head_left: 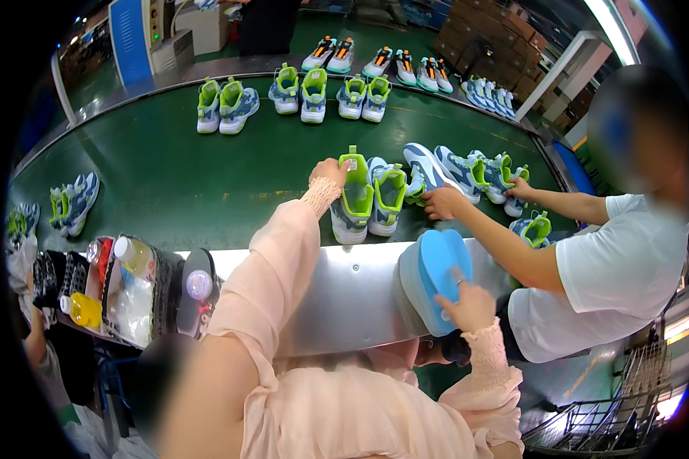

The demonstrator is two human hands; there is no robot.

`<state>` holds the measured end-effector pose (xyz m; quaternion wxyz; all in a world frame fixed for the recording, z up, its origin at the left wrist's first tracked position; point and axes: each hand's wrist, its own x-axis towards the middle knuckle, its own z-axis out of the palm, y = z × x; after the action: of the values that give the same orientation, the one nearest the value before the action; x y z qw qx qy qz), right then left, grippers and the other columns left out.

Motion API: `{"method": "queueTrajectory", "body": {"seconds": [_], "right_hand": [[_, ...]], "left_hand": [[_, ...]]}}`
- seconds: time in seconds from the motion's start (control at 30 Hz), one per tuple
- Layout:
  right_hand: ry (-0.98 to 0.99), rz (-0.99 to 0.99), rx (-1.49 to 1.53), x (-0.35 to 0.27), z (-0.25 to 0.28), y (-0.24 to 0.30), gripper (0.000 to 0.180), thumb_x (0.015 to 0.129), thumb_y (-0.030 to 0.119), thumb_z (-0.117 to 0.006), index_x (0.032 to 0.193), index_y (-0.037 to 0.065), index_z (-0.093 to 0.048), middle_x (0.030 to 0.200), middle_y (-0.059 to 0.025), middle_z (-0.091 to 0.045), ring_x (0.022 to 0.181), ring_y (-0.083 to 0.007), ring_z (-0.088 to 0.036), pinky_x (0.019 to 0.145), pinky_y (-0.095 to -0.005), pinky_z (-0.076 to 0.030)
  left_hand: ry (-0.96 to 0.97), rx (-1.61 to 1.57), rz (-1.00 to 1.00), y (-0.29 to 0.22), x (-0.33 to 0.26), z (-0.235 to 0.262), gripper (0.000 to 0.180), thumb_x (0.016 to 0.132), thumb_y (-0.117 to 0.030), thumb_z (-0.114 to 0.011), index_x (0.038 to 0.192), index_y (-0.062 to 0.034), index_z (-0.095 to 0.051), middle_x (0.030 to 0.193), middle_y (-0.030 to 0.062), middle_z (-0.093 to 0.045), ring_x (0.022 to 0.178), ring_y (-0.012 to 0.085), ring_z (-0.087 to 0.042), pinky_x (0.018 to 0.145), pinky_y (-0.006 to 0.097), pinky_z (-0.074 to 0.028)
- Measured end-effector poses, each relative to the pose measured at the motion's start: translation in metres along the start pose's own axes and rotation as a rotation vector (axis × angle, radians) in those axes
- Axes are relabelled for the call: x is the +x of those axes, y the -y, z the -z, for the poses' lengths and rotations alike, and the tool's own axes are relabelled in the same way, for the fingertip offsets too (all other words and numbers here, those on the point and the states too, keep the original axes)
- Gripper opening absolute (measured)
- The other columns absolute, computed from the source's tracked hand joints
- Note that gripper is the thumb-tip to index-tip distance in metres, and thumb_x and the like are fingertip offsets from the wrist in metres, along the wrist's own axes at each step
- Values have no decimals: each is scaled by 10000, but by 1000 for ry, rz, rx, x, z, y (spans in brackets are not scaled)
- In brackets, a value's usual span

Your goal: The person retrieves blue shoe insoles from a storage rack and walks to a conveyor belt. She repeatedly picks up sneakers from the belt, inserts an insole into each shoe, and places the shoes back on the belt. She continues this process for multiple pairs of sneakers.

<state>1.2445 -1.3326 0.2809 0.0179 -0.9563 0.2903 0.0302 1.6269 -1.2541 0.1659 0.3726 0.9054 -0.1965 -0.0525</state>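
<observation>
My left hand [329, 173] grips the upper edge of a sneaker [349, 226] with a lime-green lining, near its raised tongue. Its mate [383, 223] stands close against its right side, toe away from me. My right hand [468, 307], slightly blurred, lies over the near right side of a stack of blue insoles [429, 287]. Its thumb and forefinger are spread apart on the top insole. The stack rests on the metal ledge [333, 294] in front of me.
At the right, a co-worker in white [620, 283] handles blue sneakers [429, 170] on the green belt [260, 172]. More pairs stand along the far side, including green-lined sneakers [313, 96]. A box with bottles [134, 256] and a dark insole [199, 287] are at left.
</observation>
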Motion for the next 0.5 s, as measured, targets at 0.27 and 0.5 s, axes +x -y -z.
{"method": "queueTrajectory", "body": {"seconds": [0.27, 0.5], "right_hand": [[-7, 404, -21, 97, 82, 75, 275, 750, 340, -620, 923, 136, -683, 855, -133, -624, 762, -306, -614, 692, -394, -491], [193, 453, -319, 211, 36, 158, 390, 718, 380, -667, 926, 50, -669, 930, -146, -652, 871, -291, -631, 731, -368, -515]], "left_hand": [[50, -132, -171, 22, -21, 5, 374, 783, -354, -548, 982, -41, -597, 918, 188, -628, 870, 353, -595, 781, 427, -465], [-9, -200, -140, 28, -31, 11, 326, 814, -327, -516, 933, -32, -587, 881, 217, -615, 833, 387, -584, 746, 455, -457]]}}
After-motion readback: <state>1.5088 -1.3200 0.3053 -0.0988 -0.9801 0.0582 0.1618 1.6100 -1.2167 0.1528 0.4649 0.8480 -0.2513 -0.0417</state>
